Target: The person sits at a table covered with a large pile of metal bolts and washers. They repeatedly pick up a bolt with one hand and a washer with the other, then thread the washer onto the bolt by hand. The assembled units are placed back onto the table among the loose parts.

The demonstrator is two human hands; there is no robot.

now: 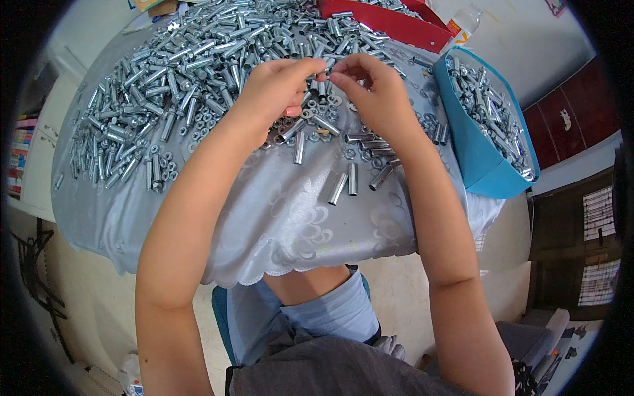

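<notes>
While your left hand and right hand pinch fingers together on a small metal sleeve above the worktop | blue bin part-filled | big loose pile left.

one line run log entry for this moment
left hand: pinching small metal part | right hand: fingertips at same part | under: pile of metal sleeves | right: blue bin

Bare cloth before sleeve heap
</notes>
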